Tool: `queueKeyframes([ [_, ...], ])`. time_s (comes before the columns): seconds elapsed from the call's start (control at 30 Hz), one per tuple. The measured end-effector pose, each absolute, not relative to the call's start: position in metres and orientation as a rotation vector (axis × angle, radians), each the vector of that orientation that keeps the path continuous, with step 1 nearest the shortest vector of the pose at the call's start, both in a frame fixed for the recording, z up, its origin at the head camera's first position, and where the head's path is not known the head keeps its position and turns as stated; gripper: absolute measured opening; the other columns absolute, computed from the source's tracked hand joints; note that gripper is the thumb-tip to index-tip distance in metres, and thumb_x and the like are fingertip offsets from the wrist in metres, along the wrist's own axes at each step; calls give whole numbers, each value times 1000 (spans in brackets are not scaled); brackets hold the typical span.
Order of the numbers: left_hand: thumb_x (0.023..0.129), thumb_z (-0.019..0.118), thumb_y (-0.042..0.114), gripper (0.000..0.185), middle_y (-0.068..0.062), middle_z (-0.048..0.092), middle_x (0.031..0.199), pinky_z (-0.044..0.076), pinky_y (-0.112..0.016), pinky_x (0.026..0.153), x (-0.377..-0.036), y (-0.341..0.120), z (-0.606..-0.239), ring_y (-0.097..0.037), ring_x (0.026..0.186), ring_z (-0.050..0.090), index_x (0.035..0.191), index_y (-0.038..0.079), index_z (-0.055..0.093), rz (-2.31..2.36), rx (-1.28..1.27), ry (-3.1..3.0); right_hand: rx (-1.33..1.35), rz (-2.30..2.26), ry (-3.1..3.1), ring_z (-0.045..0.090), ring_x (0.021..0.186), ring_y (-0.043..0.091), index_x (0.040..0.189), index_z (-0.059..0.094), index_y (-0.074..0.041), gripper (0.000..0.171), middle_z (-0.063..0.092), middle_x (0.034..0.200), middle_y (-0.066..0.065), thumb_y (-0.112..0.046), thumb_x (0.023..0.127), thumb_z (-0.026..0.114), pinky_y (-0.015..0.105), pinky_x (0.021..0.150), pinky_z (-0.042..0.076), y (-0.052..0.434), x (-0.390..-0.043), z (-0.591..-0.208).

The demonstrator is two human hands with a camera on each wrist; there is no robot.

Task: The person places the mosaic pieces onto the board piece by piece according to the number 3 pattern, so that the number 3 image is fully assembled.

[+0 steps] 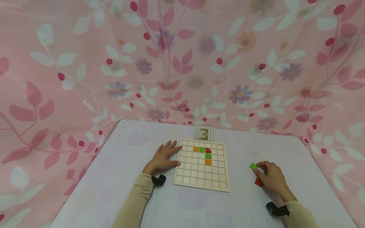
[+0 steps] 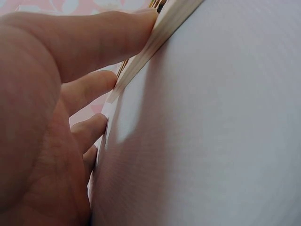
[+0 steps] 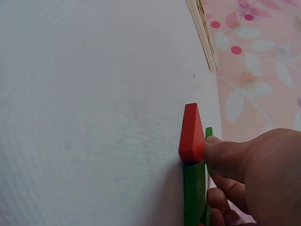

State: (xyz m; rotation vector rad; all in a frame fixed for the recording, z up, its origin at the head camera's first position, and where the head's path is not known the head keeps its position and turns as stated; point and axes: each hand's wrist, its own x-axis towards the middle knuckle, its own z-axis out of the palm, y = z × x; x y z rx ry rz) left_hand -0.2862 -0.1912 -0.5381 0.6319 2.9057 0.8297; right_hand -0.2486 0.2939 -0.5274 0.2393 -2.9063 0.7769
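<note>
The left hand (image 1: 163, 159) rested along the grid board's (image 1: 194, 167) left edge, its grip spread, thumb and forefinger touching the rim. Bench (image 1: 240, 199) surface stretched rightward from the board to the right hand (image 1: 273, 178), whose grip pinched a green tile (image 1: 253, 165), well apart from the board, near a red tile (image 1: 258, 182). The board's cells held two orange pieces (image 1: 196, 149), two green pieces (image 1: 208, 155) and one red piece (image 1: 208, 150).

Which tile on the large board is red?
The red tile at the right end of the three-tile row; the others are green tiles or orange tiles.
</note>
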Motion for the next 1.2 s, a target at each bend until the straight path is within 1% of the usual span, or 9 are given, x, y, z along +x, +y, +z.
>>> queueKeyframes([
  [0.2, 88, 67, 53, 76, -6, 20, 165, 4, -60, 119, -287, -192, -538, -29, 154, 7, 154, 27, 38, 823, 624, 2905, 266, 791, -2907, 59, 91, 30, 116, 64, 5, 37, 64, 99, 16, -27, 96, 65, 44, 75, 48, 292, -249, -525],
  [0.3, 88, 66, 54, 77, -6, 20, 165, 4, -60, 120, -288, -192, -537, -29, 154, 7, 154, 27, 38, 818, 627, 2906, 277, 807, -2906, 60, 93, 32, 116, 63, 7, 36, 64, 100, 18, -24, 97, 64, 46, 76, 49, 291, -250, -525],
  [0.5, 88, 66, 54, 77, -6, 19, 165, 4, -60, 120, -289, -192, -537, -29, 154, 6, 154, 27, 37, 815, 631, 2901, 283, 840, -2903, 63, 92, 30, 116, 64, 5, 32, 65, 100, 15, -21, 98, 62, 40, 74, 49, 289, -253, -529],
  [0.7, 87, 68, 51, 76, -7, 22, 164, 5, -62, 119, -287, -192, -538, -31, 153, 9, 153, 24, 40, 835, 645, 2900, 296, 890, -2910, 61, 90, 25, 119, 64, 4, 32, 65, 100, 14, -21, 99, 61, 35, 73, 47, 281, -256, -531],
  [0.93, 88, 68, 51, 75, -9, 22, 164, 4, -61, 119, -286, -192, -537, -32, 153, 9, 153, 23, 40, 829, 660, 2902, 293, 906, -2900, 62, 91, 24, 119, 65, 3, 31, 67, 103, 14, -19, 98, 62, 37, 75, 48, 265, -261, -531],
  [1.1, 88, 68, 52, 77, -9, 22, 164, 5, -61, 119, -287, -192, -536, -33, 153, 10, 153, 22, 40, 838, 661, 2904, 302, 947, -2887, 60, 90, 22, 118, 64, 3, 29, 66, 104, 15, -18, 98, 62, 32, 74, 47, 252, -264, -528],
  [1.2, 87, 68, 52, 77, -10, 23, 163, 6, -62, 119, -286, -192, -536, -34, 153, 10, 152, 22, 41, 849, 660, 2901, 314, 998, -2888, 59, 91, 22, 118, 63, 4, 29, 65, 106, 16, -16, 98, 62, 31, 75, 47, 244, -265, -528],
])
